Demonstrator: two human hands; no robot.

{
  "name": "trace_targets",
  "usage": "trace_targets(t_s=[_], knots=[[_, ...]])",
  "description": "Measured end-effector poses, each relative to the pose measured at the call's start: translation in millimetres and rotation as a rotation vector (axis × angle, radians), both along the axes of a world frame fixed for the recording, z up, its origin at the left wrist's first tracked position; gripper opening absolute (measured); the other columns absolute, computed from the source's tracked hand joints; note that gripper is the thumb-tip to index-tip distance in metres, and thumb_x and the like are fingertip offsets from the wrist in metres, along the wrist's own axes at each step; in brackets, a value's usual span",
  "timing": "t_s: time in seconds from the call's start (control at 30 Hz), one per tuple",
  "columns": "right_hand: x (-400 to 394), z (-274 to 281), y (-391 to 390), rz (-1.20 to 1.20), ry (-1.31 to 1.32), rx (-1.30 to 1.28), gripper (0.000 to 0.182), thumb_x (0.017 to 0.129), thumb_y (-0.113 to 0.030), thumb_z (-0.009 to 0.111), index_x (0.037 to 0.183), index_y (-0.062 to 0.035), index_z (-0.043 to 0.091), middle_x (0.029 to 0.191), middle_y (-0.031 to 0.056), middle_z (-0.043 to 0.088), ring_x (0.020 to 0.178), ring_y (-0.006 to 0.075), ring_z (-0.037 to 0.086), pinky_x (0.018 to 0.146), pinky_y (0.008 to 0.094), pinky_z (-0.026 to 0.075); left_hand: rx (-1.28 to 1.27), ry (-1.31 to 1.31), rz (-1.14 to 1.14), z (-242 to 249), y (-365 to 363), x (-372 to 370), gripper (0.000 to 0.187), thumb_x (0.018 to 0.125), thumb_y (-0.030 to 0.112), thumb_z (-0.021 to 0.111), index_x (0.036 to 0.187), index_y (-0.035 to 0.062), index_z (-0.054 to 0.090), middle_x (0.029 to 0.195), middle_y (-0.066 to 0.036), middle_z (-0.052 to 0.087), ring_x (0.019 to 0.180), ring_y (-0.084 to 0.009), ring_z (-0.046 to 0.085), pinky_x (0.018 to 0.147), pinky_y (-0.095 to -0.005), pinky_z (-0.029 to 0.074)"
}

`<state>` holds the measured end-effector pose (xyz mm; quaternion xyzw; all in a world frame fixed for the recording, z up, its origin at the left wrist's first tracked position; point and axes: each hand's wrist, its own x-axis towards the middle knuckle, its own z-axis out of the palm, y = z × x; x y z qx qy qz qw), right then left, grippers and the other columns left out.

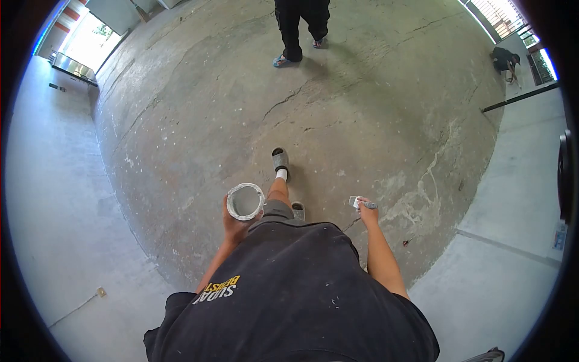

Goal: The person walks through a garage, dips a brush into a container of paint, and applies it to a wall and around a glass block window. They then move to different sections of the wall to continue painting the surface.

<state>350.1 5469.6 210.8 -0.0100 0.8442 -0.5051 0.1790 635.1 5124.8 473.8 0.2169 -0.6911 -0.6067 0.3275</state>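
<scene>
My left hand (233,222) is wrapped round the side of a round open tub (245,186), held upright in front of my body. Its rim is smeared with white, and pale grey material shows inside. Out to the other side, my right hand (367,212) is closed on the grey handle of a putty knife (354,200). Some white stuff sits on its blade, which points leftward, away from the tub. Both things are held above the concrete floor, well apart from each other.
Cracked, stained concrete floor (199,120) stretches ahead. A person in dark trousers (295,30) stands in front; another person (504,59) crouches at the far right. Pale walls (54,181) run along both sides. A small dark-red object (406,244) lies on the floor at right.
</scene>
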Motion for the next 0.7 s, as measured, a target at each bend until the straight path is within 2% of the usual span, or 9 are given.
trace_targets(t_s=[0.1, 0.17, 0.23, 0.27, 0.37, 0.47, 0.57, 0.63, 0.7], knots=[[-32.4, 18.5, -32.0, -0.009, -0.055, -0.007, 0.022, 0.090, -0.018, 0.063, 0.110, -0.0128, 0.073, 0.080, 0.0032, 0.070, 0.067, 0.0119, 0.064, 0.058, 0.0292, 0.050, -0.034, -0.041, 0.017, 6.3, -29.6, -44.2, 0.070, 0.064, 0.007, 0.091, 0.119, 0.0030, 0.048, 0.108, -0.009, 0.066, 0.100, -0.0213, 0.065, 0.088, -0.0342, 0.051], [-99.4, -12.2, -56.3, 0.135, 0.114, 0.201, 0.022, 0.089, -0.018, 0.063, 0.109, -0.0116, 0.073, 0.079, 0.0037, 0.070, 0.067, 0.0114, 0.064, 0.058, 0.0289, 0.049, -0.124, -0.027, 0.056, 17.5, -75.1, -112.3, 0.070, 0.064, 0.007, 0.092, 0.119, 0.0029, 0.048, 0.108, -0.009, 0.066, 0.100, -0.0215, 0.065, 0.089, -0.0344, 0.051], [-114.4, 13.1, -61.2, 0.168, 0.143, 0.288, 0.024, 0.089, -0.018, 0.064, 0.109, -0.0097, 0.073, 0.080, 0.0044, 0.071, 0.068, 0.0116, 0.064, 0.060, 0.0291, 0.050, -0.084, -0.025, 0.071, 27.1, -98.7, -151.9, 0.072, 0.063, 0.008, 0.092, 0.120, 0.0028, 0.048, 0.108, -0.010, 0.066, 0.100, -0.0227, 0.065, 0.089, -0.0346, 0.051], [-121.8, 11.9, -54.7, 0.147, 0.105, 0.257, 0.023, 0.089, -0.018, 0.065, 0.108, -0.0094, 0.073, 0.080, 0.0051, 0.071, 0.067, 0.0120, 0.064, 0.060, 0.0289, 0.050, -0.084, -0.068, 0.073, 42.8, -106.0, -167.3, 0.080, 0.061, 0.011, 0.094, 0.125, 0.0041, 0.048, 0.112, -0.009, 0.064, 0.104, -0.0209, 0.064, 0.092, -0.0347, 0.050], [-147.9, 22.2, -37.9, -0.019, -0.165, 0.075, 0.019, 0.089, -0.014, 0.065, 0.105, -0.0078, 0.072, 0.081, 0.0067, 0.071, 0.064, 0.0130, 0.064, 0.056, 0.0280, 0.051, 0.025, -0.061, 0.007, 36.4, -145.5, -211.2, 0.079, 0.061, 0.010, 0.094, 0.125, 0.0038, 0.048, 0.112, -0.008, 0.064, 0.104, -0.0212, 0.064, 0.093, -0.0351, 0.051], [-176.7, 76.4, -42.6, -0.151, -0.208, 0.093, 0.017, 0.090, -0.011, 0.063, 0.104, -0.0063, 0.071, 0.079, 0.0066, 0.070, 0.061, 0.0132, 0.064, 0.053, 0.0271, 0.051, -0.104, -0.163, -0.044, 94.4, -162.2, -264.8, 0.077, 0.062, 0.010, 0.093, 0.124, 0.0023, 0.048, 0.113, -0.011, 0.065, 0.104, -0.0240, 0.064, 0.092, -0.0355, 0.050], [-231.1, 52.1, -32.9, -0.120, -0.275, 0.064, 0.021, 0.089, -0.012, 0.063, 0.107, -0.0086, 0.073, 0.088, 0.0090, 0.073, 0.074, 0.0173, 0.070, 0.059, 0.0315, 0.053, -0.157, -0.054, 0.038, 98.8, -183.3, -325.7, 0.078, 0.063, 0.011, 0.093, 0.125, 0.0026, 0.047, 0.115, -0.011, 0.064, 0.106, -0.0235, 0.064, 0.093, -0.0356, 0.050], [-253.1, 57.8, -37.4, -0.155, -0.315, -0.047, 0.023, 0.090, -0.015, 0.061, 0.110, -0.0098, 0.072, 0.083, 0.0077, 0.072, 0.068, 0.0155, 0.067, 0.057, 0.0315, 0.052, -0.166, -0.048, 0.087, 118.0, -186.2, -359.4, 0.078, 0.063, 0.012, 0.093, 0.125, 0.0031, 0.047, 0.114, -0.011, 0.064, 0.105, -0.0233, 0.063, 0.093, -0.0355, 0.050], [-287.0, -4.6, -15.3, 0.068, -0.013, 0.335, 0.025, 0.089, -0.019, 0.063, 0.111, -0.0094, 0.071, 0.082, 0.0067, 0.071, 0.068, 0.0160, 0.066, 0.061, 0.0327, 0.052, -0.197, -0.079, 0.127, 126.1, -181.0, -375.3, 0.079, 0.063, 0.014, 0.094, 0.126, 0.0032, 0.047, 0.114, -0.010, 0.064, 0.106, -0.0231, 0.063, 0.094, -0.0356, 0.050]])
